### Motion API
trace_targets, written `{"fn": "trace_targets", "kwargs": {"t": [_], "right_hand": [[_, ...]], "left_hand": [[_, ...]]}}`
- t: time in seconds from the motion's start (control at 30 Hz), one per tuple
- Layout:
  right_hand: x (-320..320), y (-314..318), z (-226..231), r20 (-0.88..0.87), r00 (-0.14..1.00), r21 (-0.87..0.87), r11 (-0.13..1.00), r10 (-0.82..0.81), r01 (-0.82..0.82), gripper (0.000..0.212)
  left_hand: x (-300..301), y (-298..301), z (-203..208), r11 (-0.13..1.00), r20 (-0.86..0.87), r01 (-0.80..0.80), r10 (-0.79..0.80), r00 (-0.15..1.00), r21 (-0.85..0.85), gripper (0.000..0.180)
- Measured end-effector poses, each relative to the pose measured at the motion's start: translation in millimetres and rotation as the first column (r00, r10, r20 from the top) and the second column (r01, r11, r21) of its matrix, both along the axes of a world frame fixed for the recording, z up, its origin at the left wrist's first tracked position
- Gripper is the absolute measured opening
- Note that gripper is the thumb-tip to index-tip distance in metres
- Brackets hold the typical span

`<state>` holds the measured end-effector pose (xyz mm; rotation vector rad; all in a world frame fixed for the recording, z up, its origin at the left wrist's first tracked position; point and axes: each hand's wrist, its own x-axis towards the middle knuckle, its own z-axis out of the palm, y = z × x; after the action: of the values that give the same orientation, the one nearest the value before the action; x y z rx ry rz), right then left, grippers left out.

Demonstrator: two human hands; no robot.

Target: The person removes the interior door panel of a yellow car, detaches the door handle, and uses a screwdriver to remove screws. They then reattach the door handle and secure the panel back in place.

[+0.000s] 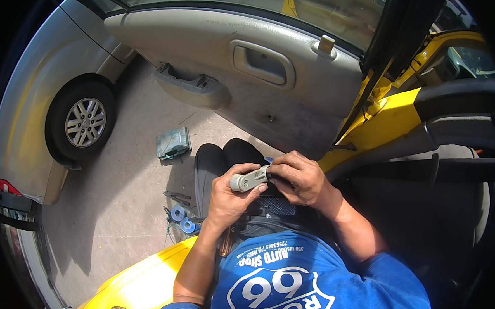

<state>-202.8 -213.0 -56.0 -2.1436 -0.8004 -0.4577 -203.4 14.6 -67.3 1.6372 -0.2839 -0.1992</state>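
Note:
A grey-beige window crank handle [249, 180] is held in front of my lap. My left hand [227, 197] is closed around its rounded knob end, thumb below and fingers above. At the crank's other end, my right hand [301, 179] has its fingers pinched together. Something dark shows by those right fingertips, too covered to name. Beyond both hands stands the open car door's beige inner panel [208, 46]. A small spindle stub [271, 119] sticks out low on that panel.
A teal plastic case [173, 143] lies on the pavement, with pliers [177, 196] and blue spools [178, 213] closer in. A screwdriver [226, 244] rests by my waist. Yellow car bodywork [146, 278] is at lower left, a car seat [452, 204] at right, a silver vehicle [29, 109] far left.

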Motion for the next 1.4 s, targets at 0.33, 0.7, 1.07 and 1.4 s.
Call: {"fn": "trace_targets", "kwargs": {"t": [0.33,0.7,1.07,1.4], "right_hand": [[5.0,2.3,-11.1,0.083,0.994,-0.136,0.989,0.066,-0.054,0.032],[-1.2,9.4,-17.1,-0.252,0.967,0.048,0.999,0.023,-0.011,0.017],[11.6,3.5,-9.0,-0.412,0.869,-0.008,0.953,0.273,-0.303,0.017],[-23.9,30.4,-18.6,-0.363,0.930,0.057,0.998,0.050,-0.031,0.011]], "left_hand": [[1.5,4.8,-0.5,0.999,-0.077,-0.015,0.018,0.997,0.040,0.040],[3.9,11.9,-4.5,0.997,-0.145,0.059,-0.053,0.988,0.041,0.040],[11.5,18.5,-19.0,0.974,-0.383,0.158,-0.211,0.899,-0.165,0.032],[3.5,9.8,-7.5,0.966,-0.191,0.136,-0.094,0.977,0.221,0.025]]}}
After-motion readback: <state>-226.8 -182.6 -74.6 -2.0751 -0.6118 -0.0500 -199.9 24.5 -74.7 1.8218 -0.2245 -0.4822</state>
